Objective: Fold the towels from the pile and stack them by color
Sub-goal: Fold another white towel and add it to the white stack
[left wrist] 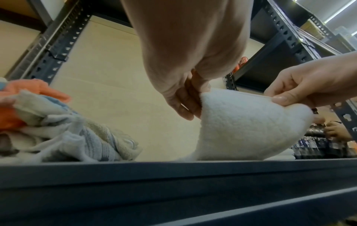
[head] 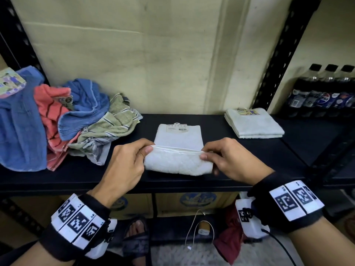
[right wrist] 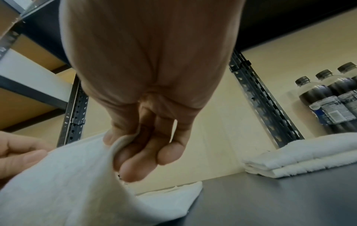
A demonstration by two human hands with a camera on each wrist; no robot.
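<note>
1. The white towel (head: 178, 148) is lying on the black shelf (head: 249, 156), midway between the unsorted pile (head: 63, 120) on the left and the folded white stack (head: 253, 122) at the far right. Its paper tag (head: 177, 128) is sitting at the far edge, facing up.

2. The left hand (head: 126, 162) is pinching the near-left corner of the towel between thumb and curled fingers; the right hand (head: 230, 158) is pinching the near-right corner the same way. Neither is released.

3. Both corners are being held lifted above the shelf, so the near half is arching up and bulging toward the person while the far half is staying flat. Judgement: one corner per hand is keeping the hem taut and level, so the fold should land square.

4. The left wrist view is showing the towel (left wrist: 251, 125) standing as a rounded loop off the shelf, the thumb of the other hand pressing on its top edge. The right wrist view is showing the cloth (right wrist: 67, 175) draping over that hand's fingers (right wrist: 135, 165).

5. Judgement: the step in hand is carrying the near edge over to meet the tagged far edge, halving the towel.

6. The white stack is sitting well apart from the mixed blue, coral and green pile, probably to keep colours separated. Cola bottles (head: 326, 89) are standing behind it.
</note>
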